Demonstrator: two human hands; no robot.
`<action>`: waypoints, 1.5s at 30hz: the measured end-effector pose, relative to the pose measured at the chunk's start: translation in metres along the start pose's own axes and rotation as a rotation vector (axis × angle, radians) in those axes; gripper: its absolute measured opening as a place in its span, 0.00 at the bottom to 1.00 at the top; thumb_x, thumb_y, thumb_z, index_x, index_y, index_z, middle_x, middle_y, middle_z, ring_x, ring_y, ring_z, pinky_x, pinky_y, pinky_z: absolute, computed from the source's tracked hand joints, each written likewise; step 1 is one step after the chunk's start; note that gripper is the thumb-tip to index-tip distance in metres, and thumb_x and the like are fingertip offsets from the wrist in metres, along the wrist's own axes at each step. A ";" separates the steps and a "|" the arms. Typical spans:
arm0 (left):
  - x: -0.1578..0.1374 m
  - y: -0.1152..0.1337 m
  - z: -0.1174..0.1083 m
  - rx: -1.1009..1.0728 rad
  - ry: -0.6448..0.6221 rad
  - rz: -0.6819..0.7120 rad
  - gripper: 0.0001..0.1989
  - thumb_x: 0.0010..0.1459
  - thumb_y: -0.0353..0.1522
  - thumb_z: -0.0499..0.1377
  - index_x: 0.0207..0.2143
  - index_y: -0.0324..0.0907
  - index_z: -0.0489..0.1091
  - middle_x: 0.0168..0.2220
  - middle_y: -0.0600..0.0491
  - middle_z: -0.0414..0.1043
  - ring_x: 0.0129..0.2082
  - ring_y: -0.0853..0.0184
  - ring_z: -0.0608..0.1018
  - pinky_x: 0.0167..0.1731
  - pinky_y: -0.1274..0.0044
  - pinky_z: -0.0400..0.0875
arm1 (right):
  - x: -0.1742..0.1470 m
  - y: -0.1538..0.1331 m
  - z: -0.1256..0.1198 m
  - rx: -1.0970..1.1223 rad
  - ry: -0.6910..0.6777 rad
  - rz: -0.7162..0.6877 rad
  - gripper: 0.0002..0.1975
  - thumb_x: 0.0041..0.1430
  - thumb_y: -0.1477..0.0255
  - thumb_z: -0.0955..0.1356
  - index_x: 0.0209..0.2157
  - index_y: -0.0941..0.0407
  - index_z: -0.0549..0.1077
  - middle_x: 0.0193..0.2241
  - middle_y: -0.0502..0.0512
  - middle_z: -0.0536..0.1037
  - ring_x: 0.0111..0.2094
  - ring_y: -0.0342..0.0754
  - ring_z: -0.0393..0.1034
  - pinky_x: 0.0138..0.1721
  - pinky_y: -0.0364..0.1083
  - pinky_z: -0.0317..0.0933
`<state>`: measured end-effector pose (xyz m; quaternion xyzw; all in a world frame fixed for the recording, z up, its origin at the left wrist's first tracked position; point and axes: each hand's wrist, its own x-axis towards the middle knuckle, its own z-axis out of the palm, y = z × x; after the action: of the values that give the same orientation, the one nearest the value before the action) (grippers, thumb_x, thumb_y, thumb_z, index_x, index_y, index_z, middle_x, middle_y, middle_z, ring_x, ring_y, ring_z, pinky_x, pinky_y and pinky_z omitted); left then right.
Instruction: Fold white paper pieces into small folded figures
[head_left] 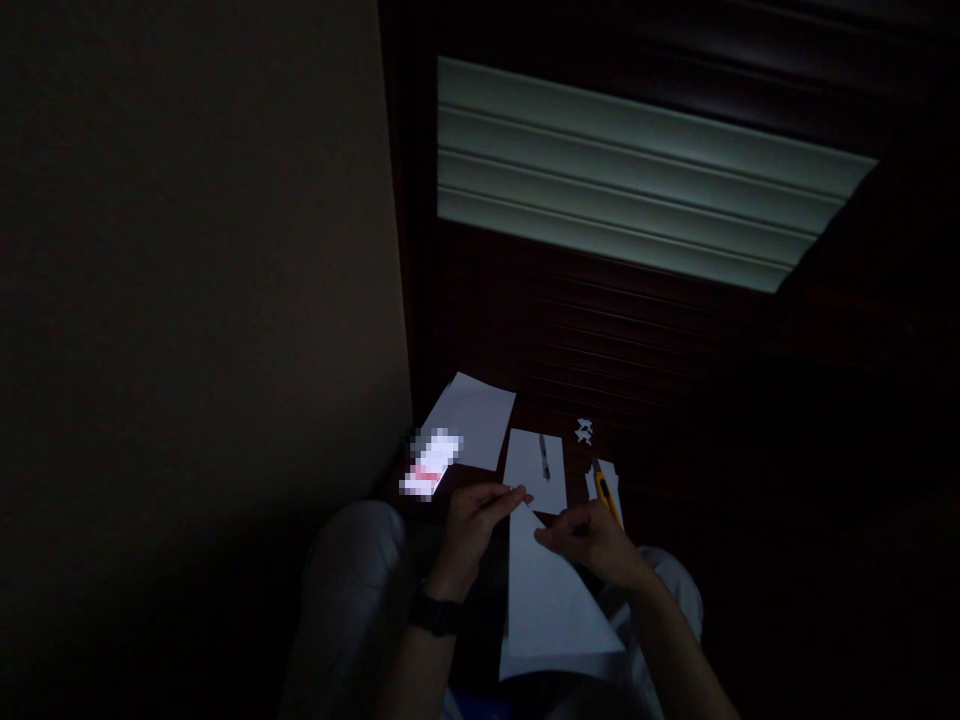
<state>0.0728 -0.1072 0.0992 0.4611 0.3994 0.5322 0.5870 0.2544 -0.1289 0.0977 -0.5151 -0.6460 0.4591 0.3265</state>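
A white sheet of paper [551,600], folded on a slant, hangs over my lap between both hands. My left hand [480,510] pinches its top corner between thumb and fingers. At the slanted right edge, my right hand [589,540] closes thumb and finger on the same paper. Just beyond lies a smaller white sheet [525,465] with a pen [544,457] on it. A yellow utility knife [606,495] rests on white paper pieces [613,475] past my right hand.
Farther left lie more white sheets [480,415], with a lit, blurred-out phone [431,465] overlapping them. Small paper scraps [583,431] sit on the dark surface. A wall [300,250] rises at left, and a dark slatted panel [585,310] stands ahead. The room is dim.
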 end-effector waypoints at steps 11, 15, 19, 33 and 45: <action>0.005 -0.011 -0.004 -0.173 0.170 -0.006 0.12 0.48 0.36 0.62 0.32 0.36 0.75 0.35 0.44 0.76 0.36 0.61 0.76 0.35 0.74 0.67 | -0.001 -0.005 0.002 -0.005 -0.021 -0.021 0.20 0.50 0.61 0.68 0.15 0.61 0.68 0.14 0.45 0.57 0.18 0.37 0.47 0.18 0.40 0.41; 0.004 -0.008 -0.011 -0.220 0.183 -0.040 0.16 0.48 0.39 0.62 0.35 0.36 0.74 0.39 0.44 0.75 0.35 0.63 0.77 0.35 0.74 0.68 | -0.002 -0.002 0.001 0.036 0.072 -0.014 0.20 0.49 0.60 0.68 0.15 0.61 0.68 0.14 0.46 0.58 0.18 0.38 0.47 0.18 0.41 0.42; -0.004 -0.007 -0.002 -0.106 -0.025 -0.095 0.16 0.49 0.42 0.60 0.29 0.36 0.74 0.29 0.48 0.75 0.28 0.65 0.75 0.27 0.78 0.66 | 0.001 -0.002 0.001 0.103 0.142 0.002 0.19 0.49 0.59 0.68 0.17 0.61 0.69 0.14 0.46 0.59 0.18 0.38 0.48 0.18 0.41 0.42; -0.005 -0.019 0.011 -0.013 -0.020 0.004 0.17 0.49 0.40 0.60 0.18 0.36 0.65 0.17 0.58 0.60 0.18 0.74 0.62 0.18 0.82 0.54 | 0.004 0.004 0.004 0.080 0.161 0.013 0.20 0.48 0.58 0.68 0.15 0.61 0.68 0.13 0.45 0.58 0.17 0.37 0.47 0.18 0.41 0.41; -0.002 -0.022 0.012 0.023 -0.131 -0.056 0.17 0.49 0.43 0.59 0.23 0.36 0.73 0.21 0.53 0.71 0.21 0.69 0.69 0.20 0.81 0.59 | 0.008 0.005 0.000 0.073 0.343 0.037 0.20 0.48 0.57 0.69 0.16 0.60 0.68 0.13 0.46 0.60 0.16 0.38 0.49 0.16 0.40 0.43</action>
<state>0.0897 -0.1112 0.0807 0.4904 0.3790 0.4794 0.6213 0.2536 -0.1207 0.0925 -0.5854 -0.5541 0.3936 0.4419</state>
